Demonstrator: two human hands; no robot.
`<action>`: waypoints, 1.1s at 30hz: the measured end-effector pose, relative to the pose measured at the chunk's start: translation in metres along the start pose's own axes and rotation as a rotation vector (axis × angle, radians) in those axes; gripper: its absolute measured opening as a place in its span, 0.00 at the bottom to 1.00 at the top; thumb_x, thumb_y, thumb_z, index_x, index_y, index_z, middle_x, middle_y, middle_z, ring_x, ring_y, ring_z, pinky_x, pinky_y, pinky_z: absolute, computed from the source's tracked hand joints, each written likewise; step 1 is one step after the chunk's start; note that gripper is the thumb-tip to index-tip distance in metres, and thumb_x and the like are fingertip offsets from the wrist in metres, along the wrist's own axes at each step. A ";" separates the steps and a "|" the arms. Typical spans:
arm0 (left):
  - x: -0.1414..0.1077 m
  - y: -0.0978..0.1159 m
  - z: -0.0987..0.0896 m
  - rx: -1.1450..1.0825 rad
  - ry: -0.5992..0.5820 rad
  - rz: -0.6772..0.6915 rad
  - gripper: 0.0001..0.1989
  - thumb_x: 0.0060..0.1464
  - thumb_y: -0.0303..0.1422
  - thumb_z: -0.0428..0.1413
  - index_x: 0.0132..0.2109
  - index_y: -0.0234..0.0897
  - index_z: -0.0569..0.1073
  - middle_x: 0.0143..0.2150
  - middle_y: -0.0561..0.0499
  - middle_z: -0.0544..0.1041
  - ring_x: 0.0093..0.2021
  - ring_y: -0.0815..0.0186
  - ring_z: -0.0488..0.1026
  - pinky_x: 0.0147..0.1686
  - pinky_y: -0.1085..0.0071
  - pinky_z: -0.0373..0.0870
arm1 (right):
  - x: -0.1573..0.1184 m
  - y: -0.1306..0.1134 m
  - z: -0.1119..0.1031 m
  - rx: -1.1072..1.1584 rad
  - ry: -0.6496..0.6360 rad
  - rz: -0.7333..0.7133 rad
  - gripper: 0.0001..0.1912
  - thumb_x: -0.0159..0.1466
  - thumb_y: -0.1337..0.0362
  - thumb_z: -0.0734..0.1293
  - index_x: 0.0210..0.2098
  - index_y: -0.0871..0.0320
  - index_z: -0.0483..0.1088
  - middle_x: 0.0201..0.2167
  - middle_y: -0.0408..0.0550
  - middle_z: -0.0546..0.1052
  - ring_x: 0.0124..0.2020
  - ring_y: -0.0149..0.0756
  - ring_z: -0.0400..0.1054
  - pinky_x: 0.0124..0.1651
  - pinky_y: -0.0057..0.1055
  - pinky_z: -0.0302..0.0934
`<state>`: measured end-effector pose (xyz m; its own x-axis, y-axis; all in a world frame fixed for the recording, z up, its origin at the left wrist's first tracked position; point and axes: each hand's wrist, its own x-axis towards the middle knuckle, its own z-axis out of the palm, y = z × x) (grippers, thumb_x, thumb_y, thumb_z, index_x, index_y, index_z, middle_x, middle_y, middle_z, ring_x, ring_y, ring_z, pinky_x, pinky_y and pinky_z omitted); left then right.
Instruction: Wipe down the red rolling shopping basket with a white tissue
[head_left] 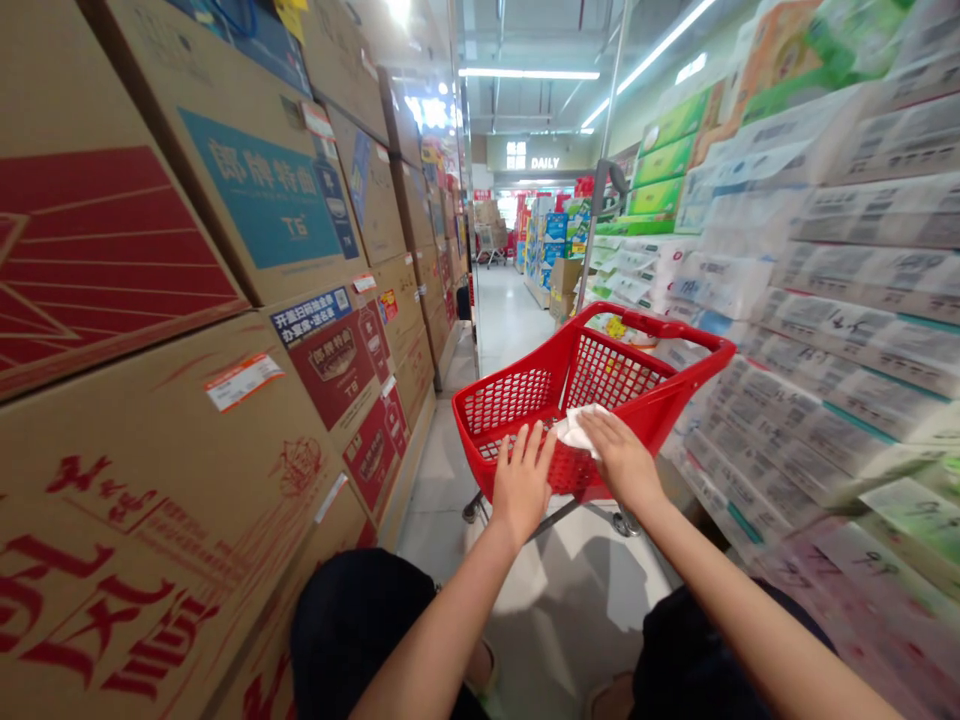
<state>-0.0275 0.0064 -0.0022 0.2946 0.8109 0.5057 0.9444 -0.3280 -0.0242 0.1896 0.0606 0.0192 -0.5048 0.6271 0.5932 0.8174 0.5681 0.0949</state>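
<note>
A red plastic shopping cart with lattice walls stands in front of my knees, turned partly sideways. My right hand presses a crumpled white tissue against the cart's near side wall, its fingers laid over the tissue. To the left of it, my left hand has its fingers spread and is on or just in front of the same wall. Whether the left fingers touch the plastic I cannot tell. No object shows in that hand.
Stacked cardboard cartons line the left side close by. Shrink-wrapped paper packs are piled high on the right. A pale tiled floor runs ahead past a tall glass panel edge. My dark-clad knees are at the bottom.
</note>
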 end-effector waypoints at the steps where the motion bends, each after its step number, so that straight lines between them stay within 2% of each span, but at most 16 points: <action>1: 0.001 -0.003 0.000 -0.015 -0.001 0.022 0.41 0.59 0.31 0.55 0.76 0.39 0.50 0.78 0.46 0.49 0.76 0.53 0.51 0.72 0.49 0.53 | 0.001 0.000 0.000 0.010 -0.019 -0.021 0.39 0.59 0.79 0.60 0.70 0.62 0.61 0.68 0.54 0.68 0.72 0.42 0.56 0.74 0.46 0.52; 5: -0.007 -0.033 -0.002 -0.107 0.020 0.087 0.40 0.60 0.29 0.52 0.76 0.31 0.49 0.76 0.43 0.55 0.74 0.60 0.57 0.73 0.60 0.54 | 0.007 0.039 -0.009 -0.007 -0.070 -0.020 0.36 0.61 0.77 0.60 0.68 0.59 0.64 0.66 0.53 0.70 0.69 0.43 0.61 0.73 0.50 0.52; 7: -0.015 -0.048 -0.001 -0.123 0.057 0.058 0.36 0.61 0.31 0.53 0.74 0.34 0.56 0.74 0.42 0.60 0.74 0.56 0.57 0.74 0.53 0.49 | 0.012 0.059 -0.013 -0.036 -0.053 0.039 0.33 0.62 0.77 0.60 0.66 0.59 0.67 0.64 0.54 0.73 0.68 0.44 0.63 0.72 0.51 0.53; 9: -0.021 -0.055 0.003 -0.149 0.080 0.028 0.34 0.60 0.32 0.55 0.72 0.37 0.60 0.73 0.41 0.61 0.75 0.51 0.54 0.74 0.46 0.47 | 0.018 0.063 -0.013 -0.060 -0.029 0.091 0.29 0.63 0.76 0.60 0.63 0.62 0.70 0.61 0.57 0.75 0.66 0.46 0.65 0.71 0.51 0.55; 11: -0.023 -0.054 0.007 -0.193 0.094 0.013 0.36 0.57 0.31 0.56 0.72 0.38 0.61 0.74 0.41 0.59 0.76 0.47 0.49 0.73 0.42 0.47 | 0.020 0.048 -0.008 -0.069 -0.016 0.112 0.27 0.63 0.75 0.60 0.60 0.65 0.72 0.59 0.59 0.77 0.66 0.48 0.66 0.71 0.49 0.56; 13: -0.022 -0.047 0.011 -0.233 0.105 0.003 0.40 0.53 0.30 0.57 0.73 0.38 0.59 0.76 0.42 0.55 0.77 0.45 0.45 0.73 0.41 0.47 | 0.019 0.018 -0.002 -0.060 -0.020 0.095 0.26 0.63 0.75 0.61 0.60 0.66 0.72 0.59 0.59 0.77 0.66 0.48 0.66 0.72 0.47 0.56; 16: -0.018 -0.034 0.012 -0.260 0.106 -0.007 0.45 0.50 0.29 0.57 0.75 0.38 0.53 0.78 0.43 0.48 0.77 0.45 0.43 0.73 0.41 0.46 | 0.012 -0.031 0.005 -0.004 -0.036 0.025 0.32 0.61 0.76 0.61 0.65 0.66 0.67 0.63 0.57 0.73 0.68 0.46 0.63 0.73 0.44 0.53; 18: -0.017 -0.031 0.009 -0.263 0.096 0.006 0.48 0.51 0.28 0.56 0.76 0.36 0.49 0.79 0.42 0.45 0.77 0.46 0.43 0.73 0.43 0.46 | 0.005 -0.048 0.005 0.047 -0.050 -0.025 0.36 0.59 0.77 0.62 0.68 0.65 0.64 0.66 0.57 0.70 0.70 0.45 0.60 0.74 0.44 0.52; 19: -0.017 -0.031 0.008 -0.262 0.089 0.023 0.48 0.51 0.29 0.56 0.77 0.35 0.46 0.79 0.41 0.45 0.77 0.47 0.43 0.74 0.44 0.46 | 0.002 -0.049 0.003 0.068 -0.060 -0.051 0.37 0.59 0.77 0.62 0.69 0.64 0.62 0.67 0.56 0.69 0.71 0.44 0.59 0.74 0.45 0.52; 21: -0.019 -0.035 0.005 -0.260 0.065 0.083 0.47 0.55 0.30 0.55 0.77 0.33 0.43 0.78 0.41 0.46 0.77 0.50 0.45 0.74 0.47 0.47 | -0.005 -0.036 -0.001 0.086 -0.081 -0.092 0.39 0.59 0.77 0.62 0.70 0.62 0.61 0.69 0.55 0.67 0.71 0.42 0.57 0.74 0.46 0.51; 23: -0.022 -0.042 0.003 -0.254 0.034 0.150 0.44 0.62 0.33 0.53 0.77 0.32 0.40 0.78 0.42 0.50 0.77 0.54 0.48 0.74 0.52 0.50 | -0.010 -0.007 -0.004 0.067 -0.087 -0.092 0.40 0.59 0.78 0.61 0.71 0.58 0.59 0.69 0.53 0.66 0.71 0.41 0.58 0.75 0.47 0.50; 26: -0.021 -0.050 0.007 -0.204 0.005 0.207 0.38 0.69 0.36 0.49 0.77 0.33 0.41 0.76 0.43 0.54 0.75 0.60 0.54 0.73 0.58 0.54 | -0.017 0.042 -0.005 0.009 -0.054 -0.008 0.41 0.60 0.78 0.60 0.72 0.56 0.58 0.69 0.53 0.66 0.72 0.42 0.57 0.73 0.51 0.52; 28: -0.016 -0.048 0.012 -0.139 -0.002 0.213 0.36 0.70 0.36 0.49 0.77 0.35 0.43 0.76 0.45 0.55 0.74 0.62 0.57 0.73 0.61 0.55 | -0.021 0.065 -0.002 -0.005 -0.038 0.022 0.41 0.60 0.78 0.59 0.72 0.57 0.57 0.70 0.54 0.65 0.73 0.43 0.54 0.72 0.51 0.54; 30: -0.008 -0.040 0.017 -0.068 -0.017 0.201 0.34 0.70 0.36 0.50 0.77 0.38 0.46 0.76 0.47 0.56 0.72 0.62 0.61 0.73 0.61 0.56 | -0.023 0.077 0.003 -0.001 -0.014 0.038 0.41 0.60 0.78 0.60 0.72 0.59 0.56 0.71 0.56 0.64 0.74 0.43 0.52 0.72 0.50 0.55; 33: 0.002 -0.022 0.022 0.019 -0.050 0.193 0.34 0.70 0.38 0.51 0.77 0.40 0.49 0.74 0.46 0.61 0.68 0.59 0.67 0.71 0.62 0.59 | -0.026 0.077 0.009 0.021 0.039 0.085 0.42 0.59 0.78 0.60 0.73 0.60 0.55 0.71 0.56 0.64 0.74 0.44 0.51 0.73 0.50 0.54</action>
<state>-0.0449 0.0261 -0.0198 0.4765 0.7573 0.4466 0.8723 -0.4706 -0.1327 0.2632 0.0928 0.0035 -0.4227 0.6525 0.6290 0.8503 0.5256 0.0263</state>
